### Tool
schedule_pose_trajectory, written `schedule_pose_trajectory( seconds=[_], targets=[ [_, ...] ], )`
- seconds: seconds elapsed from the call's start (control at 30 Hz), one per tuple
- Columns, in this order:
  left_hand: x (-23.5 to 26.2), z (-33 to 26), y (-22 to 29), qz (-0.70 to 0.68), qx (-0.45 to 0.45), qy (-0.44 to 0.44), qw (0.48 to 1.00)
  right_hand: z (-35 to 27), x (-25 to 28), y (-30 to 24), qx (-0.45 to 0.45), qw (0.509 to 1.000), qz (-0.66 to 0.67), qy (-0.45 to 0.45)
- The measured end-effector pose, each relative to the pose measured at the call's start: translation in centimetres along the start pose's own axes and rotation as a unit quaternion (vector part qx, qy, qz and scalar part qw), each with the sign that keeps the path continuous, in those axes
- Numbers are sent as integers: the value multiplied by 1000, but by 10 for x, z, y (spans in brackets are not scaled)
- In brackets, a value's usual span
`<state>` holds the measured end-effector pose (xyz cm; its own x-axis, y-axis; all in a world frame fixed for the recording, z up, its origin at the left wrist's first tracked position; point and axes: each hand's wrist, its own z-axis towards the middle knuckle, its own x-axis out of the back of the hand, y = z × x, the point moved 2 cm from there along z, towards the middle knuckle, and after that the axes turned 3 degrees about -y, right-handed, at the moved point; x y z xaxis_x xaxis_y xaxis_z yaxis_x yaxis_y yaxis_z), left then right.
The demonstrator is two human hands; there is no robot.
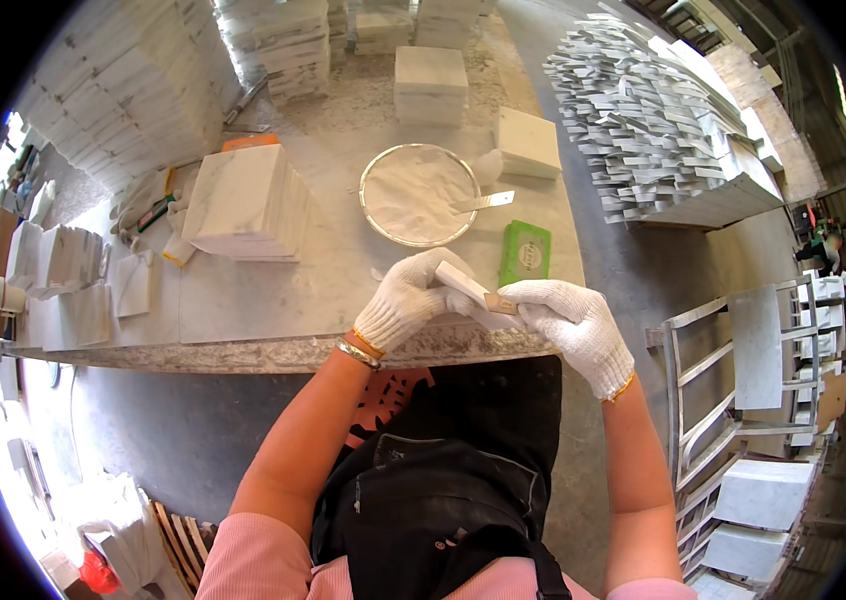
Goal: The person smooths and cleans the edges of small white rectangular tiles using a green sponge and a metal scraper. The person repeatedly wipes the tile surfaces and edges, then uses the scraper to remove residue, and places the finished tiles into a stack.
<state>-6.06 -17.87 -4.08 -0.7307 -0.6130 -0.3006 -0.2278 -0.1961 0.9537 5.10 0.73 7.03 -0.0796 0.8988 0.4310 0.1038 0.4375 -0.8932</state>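
Note:
White knit gloves cover both my hands above the near edge of the table. My left hand (405, 298) is closed round a thin white marble tile (460, 279), tilted so a narrow edge faces up. In my right hand (578, 328) a small tan flat piece (503, 304) is pinched against the tile's right end; its exact kind is unclear. Just beyond the hands stands a round bowl (364, 205) of white powder or paste, with a putty knife (488, 201) resting in it. A green box (525, 252) lies right of the bowl.
Stacked white tiles (243, 203) stand left of the bowl; another stack (430, 85) is behind it and a lower pile (528, 142) behind right. Tools (156, 212) lie at the left. Beyond the table, right, are a heap of stone strips (633, 120) and a metal rack (678, 400).

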Motion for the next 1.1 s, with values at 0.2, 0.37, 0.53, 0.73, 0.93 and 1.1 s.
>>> schedule_pose_trajectory(
  seconds=[0.2,0.37,0.53,0.73,0.93,1.1],
  targets=[
    [-1,3,-6,30,3,13,999,-13,-18,3,-9,995,-7,103],
    [-3,0,2,23,-26,5,999,-17,-20,-2,-52,993,10,103],
    [-2,1,7,69,11,12,997,-22,-13,-8,-86,993,24,76],
    [-1,0,-2,48,-20,19,998,-23,-14,-9,-101,992,14,79],
    [-2,0,-6,30,-31,22,999,-24,-31,-8,-117,985,57,112],
    [-5,0,-1,-16,-44,4,999,-25,-44,-12,-118,979,96,135]
  ],
)
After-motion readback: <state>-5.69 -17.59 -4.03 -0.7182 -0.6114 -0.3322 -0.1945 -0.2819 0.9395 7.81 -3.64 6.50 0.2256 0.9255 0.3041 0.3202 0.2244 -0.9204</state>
